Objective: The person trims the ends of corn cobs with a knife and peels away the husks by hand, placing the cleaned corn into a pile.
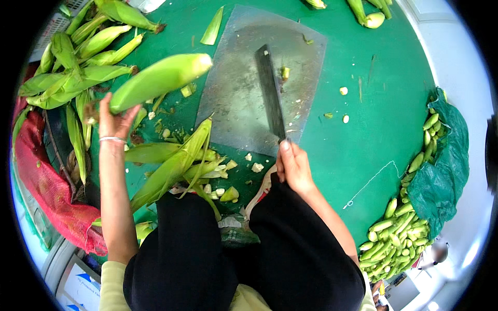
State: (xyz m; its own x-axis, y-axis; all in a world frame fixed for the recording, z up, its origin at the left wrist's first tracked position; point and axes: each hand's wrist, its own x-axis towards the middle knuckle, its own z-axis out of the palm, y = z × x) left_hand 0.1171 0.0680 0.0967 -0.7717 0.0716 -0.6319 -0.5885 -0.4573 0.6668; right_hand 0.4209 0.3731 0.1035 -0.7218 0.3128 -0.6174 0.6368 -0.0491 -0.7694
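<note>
My left hand (117, 123) is raised at the left, closed round the darker end of an ear of corn (161, 80) in its green husk. The corn's pale cut end points right, toward the cutting board. My right hand (295, 167) grips the handle of a long dark-bladed knife (271, 93). Its blade reaches away from me over the greyish, translucent cutting board (233, 122), which lies on the green surface. A small green scrap (285, 73) lies on the board close to the blade.
More husked corn (85, 78) is piled at the far left above a red mesh sack (52, 186). Loose ears (176, 163) and cut stubs (229, 194) lie by my knees. A green sack (441, 166) spills small green cobs (397, 238) at the right. White string (369, 184) lies nearby.
</note>
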